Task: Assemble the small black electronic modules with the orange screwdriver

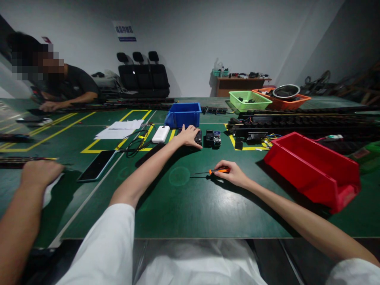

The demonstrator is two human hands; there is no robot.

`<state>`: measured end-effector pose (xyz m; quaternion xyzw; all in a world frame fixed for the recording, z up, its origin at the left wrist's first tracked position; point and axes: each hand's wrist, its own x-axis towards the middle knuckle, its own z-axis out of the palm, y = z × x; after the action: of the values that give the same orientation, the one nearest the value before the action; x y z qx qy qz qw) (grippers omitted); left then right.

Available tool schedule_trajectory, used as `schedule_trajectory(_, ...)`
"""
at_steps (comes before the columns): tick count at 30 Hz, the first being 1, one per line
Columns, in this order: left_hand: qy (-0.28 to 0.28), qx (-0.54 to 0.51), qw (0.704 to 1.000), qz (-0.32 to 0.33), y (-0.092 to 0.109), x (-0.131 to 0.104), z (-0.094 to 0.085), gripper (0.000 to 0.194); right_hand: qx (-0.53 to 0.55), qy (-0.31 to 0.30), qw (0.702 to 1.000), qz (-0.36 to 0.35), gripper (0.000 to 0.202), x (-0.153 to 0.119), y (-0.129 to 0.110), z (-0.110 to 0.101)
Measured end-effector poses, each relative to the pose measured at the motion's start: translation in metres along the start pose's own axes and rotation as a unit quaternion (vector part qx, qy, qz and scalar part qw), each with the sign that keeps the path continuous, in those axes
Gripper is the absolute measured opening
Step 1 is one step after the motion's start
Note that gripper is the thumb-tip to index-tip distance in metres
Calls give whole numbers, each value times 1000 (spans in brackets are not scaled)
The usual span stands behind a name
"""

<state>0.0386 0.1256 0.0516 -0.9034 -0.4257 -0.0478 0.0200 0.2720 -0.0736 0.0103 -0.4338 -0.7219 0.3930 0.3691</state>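
Note:
My right hand (230, 172) holds an orange-handled screwdriver (213, 171) just above the green table, its thin shaft pointing left. My left hand (189, 136) reaches forward with its fingers over a black part (198, 137) in front of the blue bin (184, 114). The thumb and fingers lie around that part, which they partly hide. Just right of it stand small black modules (213, 138), one with a silver-toned face. To the left of my left hand lies a white power bank (160, 134).
A red bin (311, 170) stands at the right, beside black strips with wires (267, 126). A phone (97, 165), papers (120, 129) and black cables (136, 143) are at the left. Another person's forearm (31, 206) enters at left; a person (74, 85) sits beyond.

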Motion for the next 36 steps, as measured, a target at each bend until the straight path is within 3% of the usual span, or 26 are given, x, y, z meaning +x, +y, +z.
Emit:
schedule_trajectory(5, 61, -94, 993, 22, 36, -17, 11, 99, -1, 6, 1000, 0, 34, 1, 2, 0)
schedule_trajectory(8, 120, -214, 969, 10, 54, -28, 25, 103, -1, 9, 1000, -6, 33, 1, 4, 0)
schedule_trajectory(11, 130, -331, 934, -22, 61, -34, 38, 119, -1, 11, 1000, -9, 33, 1, 5, 0)
schedule_trajectory(15, 91, -449, 887, -67, 58, -33, 50, 132, 3, 8, 1000, -10, 33, 1, 3, 0)
schedule_trajectory(20, 127, -505, 852, -51, 52, -23, 55, 111, 0, 12, 1000, -12, 30, 1, 0, 0)
schedule_trajectory(24, 200, -488, 844, -99, 44, -9, 60, 113, 3, 14, 1000, -10, 30, 1, -1, 0)
schedule_trajectory(31, 198, -536, 815, -101, 35, 10, 65, 111, -1, 16, 1000, -5, 32, 1, 0, 0)
schedule_trajectory(36, 215, -502, 832, -102, 33, 15, 71, 115, -2, 17, 1000, -9, 33, 1, 0, 0)
